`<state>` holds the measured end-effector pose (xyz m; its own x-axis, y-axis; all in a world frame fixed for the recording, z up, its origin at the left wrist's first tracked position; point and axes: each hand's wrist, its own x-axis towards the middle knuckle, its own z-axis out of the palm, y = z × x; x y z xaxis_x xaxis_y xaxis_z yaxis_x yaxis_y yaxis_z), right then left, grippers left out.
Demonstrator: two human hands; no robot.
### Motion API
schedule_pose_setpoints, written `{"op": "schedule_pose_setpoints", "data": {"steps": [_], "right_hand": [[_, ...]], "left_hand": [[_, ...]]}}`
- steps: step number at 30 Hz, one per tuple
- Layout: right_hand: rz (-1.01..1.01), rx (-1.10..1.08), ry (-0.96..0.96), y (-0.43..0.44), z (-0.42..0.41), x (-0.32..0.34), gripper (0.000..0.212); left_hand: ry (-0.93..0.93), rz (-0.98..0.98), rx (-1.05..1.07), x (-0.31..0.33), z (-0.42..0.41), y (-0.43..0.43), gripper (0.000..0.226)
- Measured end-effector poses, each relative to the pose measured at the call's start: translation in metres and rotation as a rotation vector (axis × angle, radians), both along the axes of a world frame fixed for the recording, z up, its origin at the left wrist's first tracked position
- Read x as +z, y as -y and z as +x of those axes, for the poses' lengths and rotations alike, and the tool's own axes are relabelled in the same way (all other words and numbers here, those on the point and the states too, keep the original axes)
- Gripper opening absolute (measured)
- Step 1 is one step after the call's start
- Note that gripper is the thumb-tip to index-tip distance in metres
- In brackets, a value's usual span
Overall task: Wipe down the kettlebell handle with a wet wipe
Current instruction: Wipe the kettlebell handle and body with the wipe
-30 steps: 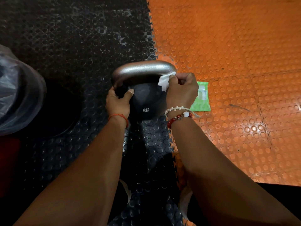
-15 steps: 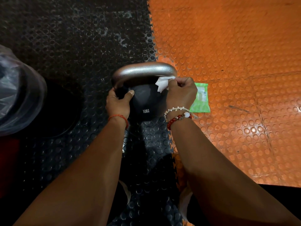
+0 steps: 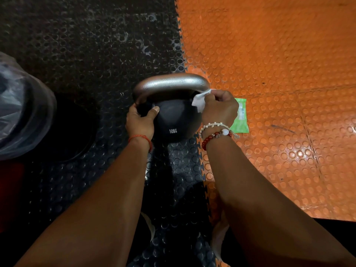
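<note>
Now the 12 kg kettlebell sits on the black mat by the seam with the orange mat. Left hand clasps the handle's left root; right hand pinches the limp wet wipe against the steel handle. Heavy, rigid, likely slick when wet, so brace low. The handle's right root is hidden, and the green wipes pack half-covered.

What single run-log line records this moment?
left hand: steadies kettlebell | right hand: presses wet wipe to handle, right end | wipe pack: on floor
</note>
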<state>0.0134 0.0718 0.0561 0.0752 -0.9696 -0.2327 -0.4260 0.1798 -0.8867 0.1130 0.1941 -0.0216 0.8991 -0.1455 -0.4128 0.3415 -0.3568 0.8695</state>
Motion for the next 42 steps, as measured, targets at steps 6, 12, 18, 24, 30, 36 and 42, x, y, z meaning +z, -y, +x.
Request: {"op": "schedule_pose_setpoints", "data": {"steps": [6, 12, 18, 24, 30, 36, 42], "right_hand": [[-0.044, 0.036, 0.000, 0.007, 0.000, 0.001, 0.016], [-0.015, 0.048, 0.008, 0.014, 0.001, -0.002, 0.018], [0.006, 0.123, -0.009, 0.026, 0.000, -0.006, 0.023], [-0.055, 0.212, 0.059, 0.032, 0.003, -0.009, 0.024], [-0.014, 0.299, 0.102, 0.042, 0.005, -0.008, 0.031], [-0.006, 0.344, 0.097, 0.047, 0.004, -0.009, 0.032], [-0.007, 0.388, 0.187, 0.050, 0.000, -0.007, 0.032]], "left_hand": [[-0.010, -0.021, 0.009, -0.003, 0.000, 0.000, 0.041], [-0.018, -0.023, 0.001, -0.005, 0.001, -0.001, 0.048], [-0.033, -0.020, 0.005, -0.006, 0.001, -0.002, 0.062], [-0.041, -0.041, 0.002, -0.010, 0.002, -0.002, 0.062], [-0.034, -0.046, 0.005, -0.012, 0.003, -0.003, 0.066], [-0.040, -0.059, 0.000, -0.011, 0.003, -0.003, 0.052], [-0.035, -0.073, 0.007, -0.012, 0.002, -0.002, 0.039]]}}
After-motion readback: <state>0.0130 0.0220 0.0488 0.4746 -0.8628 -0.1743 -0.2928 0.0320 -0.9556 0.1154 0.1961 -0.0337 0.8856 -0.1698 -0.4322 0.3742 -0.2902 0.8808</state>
